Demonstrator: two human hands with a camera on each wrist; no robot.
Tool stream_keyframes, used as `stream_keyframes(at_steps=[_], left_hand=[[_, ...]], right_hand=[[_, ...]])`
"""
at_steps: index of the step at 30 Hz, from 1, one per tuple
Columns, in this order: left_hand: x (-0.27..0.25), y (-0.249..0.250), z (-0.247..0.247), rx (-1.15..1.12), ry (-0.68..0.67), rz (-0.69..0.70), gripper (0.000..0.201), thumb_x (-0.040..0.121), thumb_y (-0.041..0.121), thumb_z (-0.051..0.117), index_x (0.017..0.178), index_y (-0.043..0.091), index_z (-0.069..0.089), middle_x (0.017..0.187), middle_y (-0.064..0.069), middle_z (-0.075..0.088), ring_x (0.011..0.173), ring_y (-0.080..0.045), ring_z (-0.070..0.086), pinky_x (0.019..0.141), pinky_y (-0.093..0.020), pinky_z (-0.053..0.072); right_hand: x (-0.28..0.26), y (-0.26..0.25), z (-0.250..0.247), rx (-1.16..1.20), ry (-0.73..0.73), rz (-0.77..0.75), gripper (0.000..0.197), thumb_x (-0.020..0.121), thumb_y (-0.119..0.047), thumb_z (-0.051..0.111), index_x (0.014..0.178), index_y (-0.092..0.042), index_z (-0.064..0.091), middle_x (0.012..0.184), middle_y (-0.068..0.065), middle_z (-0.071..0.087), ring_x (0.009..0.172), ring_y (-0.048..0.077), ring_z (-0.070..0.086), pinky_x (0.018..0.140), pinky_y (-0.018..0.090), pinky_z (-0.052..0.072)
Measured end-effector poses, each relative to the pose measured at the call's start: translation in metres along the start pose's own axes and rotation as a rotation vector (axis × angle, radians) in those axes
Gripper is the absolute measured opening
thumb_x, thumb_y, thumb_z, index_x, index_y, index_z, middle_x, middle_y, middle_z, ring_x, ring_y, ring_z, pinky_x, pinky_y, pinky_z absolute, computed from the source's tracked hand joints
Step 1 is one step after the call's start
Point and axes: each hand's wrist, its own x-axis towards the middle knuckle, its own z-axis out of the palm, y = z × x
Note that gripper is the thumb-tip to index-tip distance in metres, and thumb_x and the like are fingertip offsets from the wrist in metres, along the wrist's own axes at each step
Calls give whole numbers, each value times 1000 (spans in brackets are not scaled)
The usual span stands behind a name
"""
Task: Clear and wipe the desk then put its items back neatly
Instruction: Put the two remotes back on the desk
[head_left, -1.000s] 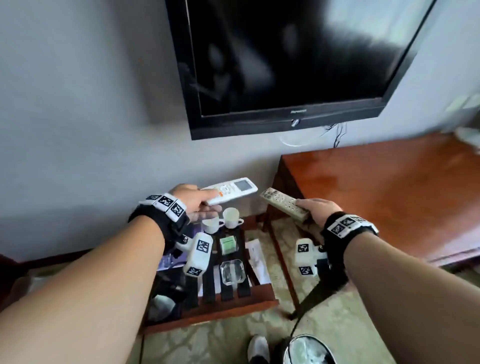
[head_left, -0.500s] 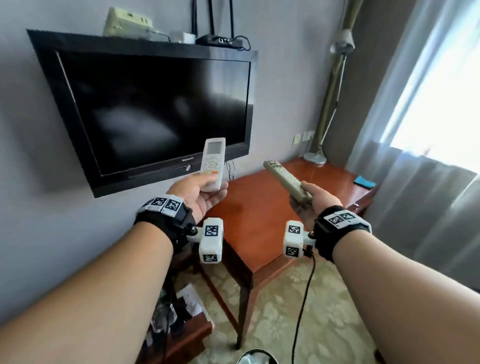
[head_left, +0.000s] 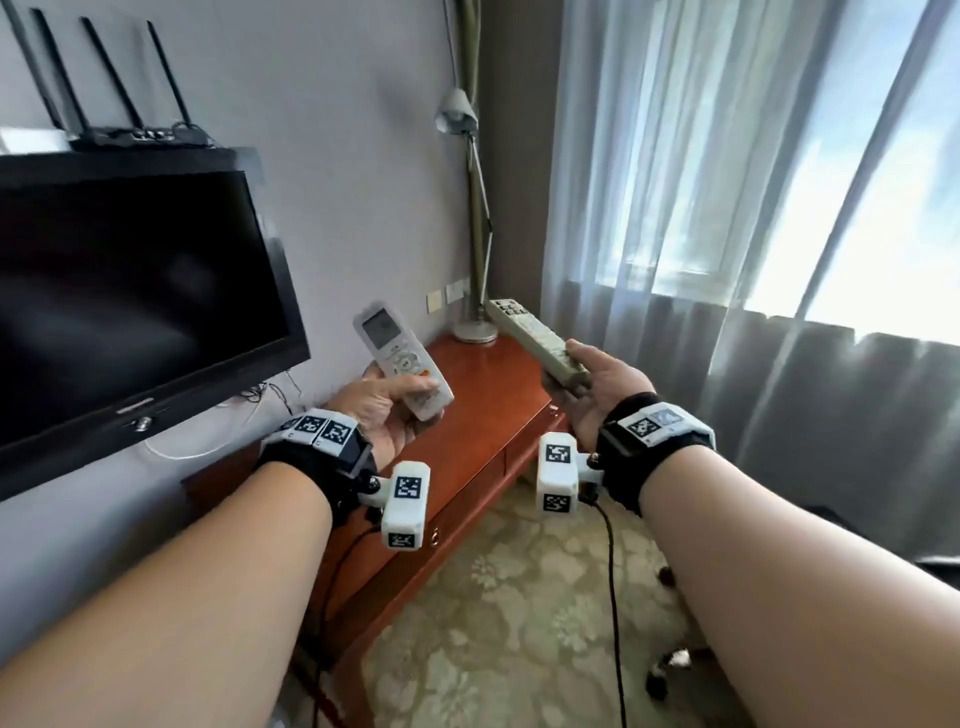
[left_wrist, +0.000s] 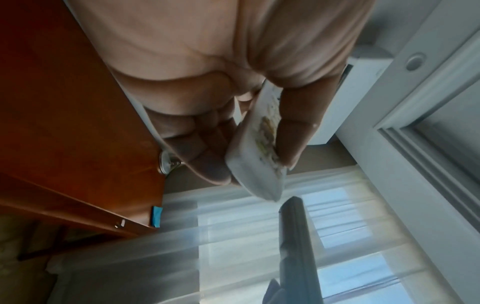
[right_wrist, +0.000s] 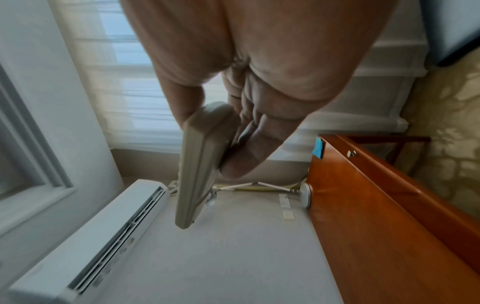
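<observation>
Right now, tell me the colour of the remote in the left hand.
White, with a grey screen and an orange button; the remote shows best in the head view.

We see bare red-brown wooden desk top (head_left: 488, 410) ahead; only 1 silver lamp base (head_left: 474, 331) stands at its far corner.

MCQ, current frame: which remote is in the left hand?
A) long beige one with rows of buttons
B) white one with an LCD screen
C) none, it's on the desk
B: the left hand grips the white remote with a grey screen, while the right hand holds the long beige remote; both are above the desk.
</observation>
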Motion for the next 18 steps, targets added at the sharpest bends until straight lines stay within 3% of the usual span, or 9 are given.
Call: stream_keyframes(at_steps=[2, 4, 7, 9, 13, 15, 18], left_hand=[[21, -16, 40, -19, -18, -21, 39, 86, -7, 63, 115, 18, 56, 89, -9, 66, 71, -25, 70, 57, -34, 59], [39, -30, 72, -50, -12, -53, 29, 88, -4, 63, 108, 16, 58, 85, -9, 68, 69, -24, 70, 56, -34, 59], [61, -48, 95, -44, 37, -96, 27, 87, -1, 65, 108, 15, 58, 76, -7, 72, 65, -23, 71, 52, -32, 56], [76, -53, 99, -5, 93, -98, 28, 87, 0, 66, 111, 15, 58, 73, -7, 72, 61, -23, 71, 49, -30, 54], [118, -52, 98, 24, 190, -87, 18, 90, 1, 64, 100, 14, 58, 67, -6, 72, 58, -20, 70, 46, -27, 53], [146, -55, 98, 39, 204, -93, 15, 90, 3, 65, 98, 15, 59, 66, -5, 71, 57, -19, 70, 47, -26, 53], [192, -64, 101, 49, 205, -113, 15, 91, 13, 68, 103, 17, 60, 67, -3, 72, 56, -17, 70, 49, -26, 53]], right_hand=[[20, -39, -24, -4, 9, 12, 32, 90, -7, 74, 117, 6, 62, 108, 24, 68, 82, 30, 69, 47, 27, 56], [40, -70, -43, -34, 5, 16, 35, 92, -8, 72, 120, 9, 61, 110, 24, 69, 77, 28, 69, 40, 22, 51], [70, -94, -61, -65, -28, 7, 45, 91, -3, 71, 130, 12, 56, 108, 24, 70, 65, 28, 73, 47, 26, 56], [88, -100, -68, -62, -63, 37, 52, 89, 2, 70, 137, 6, 53, 112, 26, 70, 70, 30, 75, 53, 31, 59], [125, -93, -70, -73, -96, 104, 39, 89, 13, 59, 122, -8, 54, 114, 25, 69, 75, 32, 74, 52, 36, 59], [146, -80, -71, -100, -112, 167, 32, 91, 13, 49, 117, -5, 57, 107, 22, 68, 76, 30, 71, 54, 35, 60], [179, -64, -80, -196, -99, 254, 45, 87, 9, 45, 130, 2, 57, 111, 19, 65, 85, 30, 68, 64, 38, 60]])
